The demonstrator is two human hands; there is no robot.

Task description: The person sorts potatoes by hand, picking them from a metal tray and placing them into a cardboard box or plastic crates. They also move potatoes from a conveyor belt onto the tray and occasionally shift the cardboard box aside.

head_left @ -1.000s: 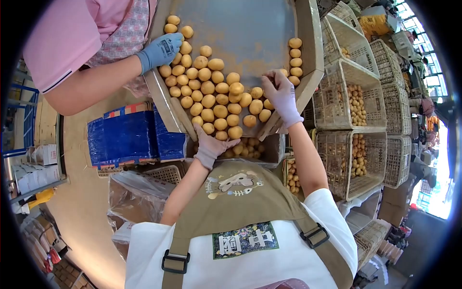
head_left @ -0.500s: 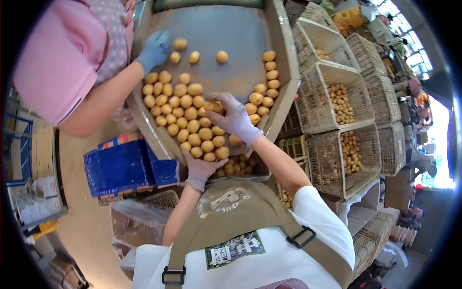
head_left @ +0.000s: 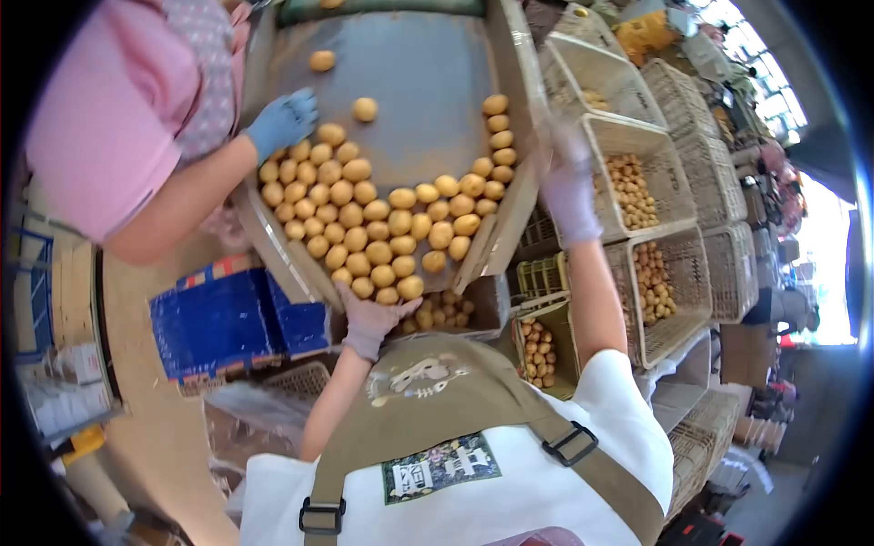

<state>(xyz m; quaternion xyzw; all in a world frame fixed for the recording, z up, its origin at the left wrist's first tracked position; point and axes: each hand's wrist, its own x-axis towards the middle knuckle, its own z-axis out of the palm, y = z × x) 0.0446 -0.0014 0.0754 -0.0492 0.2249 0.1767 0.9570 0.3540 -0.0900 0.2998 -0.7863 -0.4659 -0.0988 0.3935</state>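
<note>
Many small, round, yellow-brown potatoes (head_left: 353,215) lie packed on a sloping sorting tray (head_left: 401,55) with raised sides. My left hand (head_left: 371,320), in a pale glove, is at the tray's narrow front mouth, thumb and fingers spread beside the lowest potatoes. Below that mouth, a box (head_left: 492,305) holds more potatoes. My right hand (head_left: 566,177), gloved too, is out past the tray's right wall, close to a crate (head_left: 596,146) of potatoes. Motion smears its fingers, so whether anything is in them cannot be seen.
At the left, a co-worker's blue-gloved hand (head_left: 284,120) touches potatoes at the tray's edge. Plastic crates (head_left: 701,300) stand stacked along the right. A smaller yellowish crate (head_left: 566,350) with potatoes sits below my right forearm. A blue bag-like bundle (head_left: 218,318) lies at left.
My right hand has swung right, from gripping a potato above the tray to beside the crates. Potatoes have spread into the tray's middle. My left hand has stayed at the mouth.
</note>
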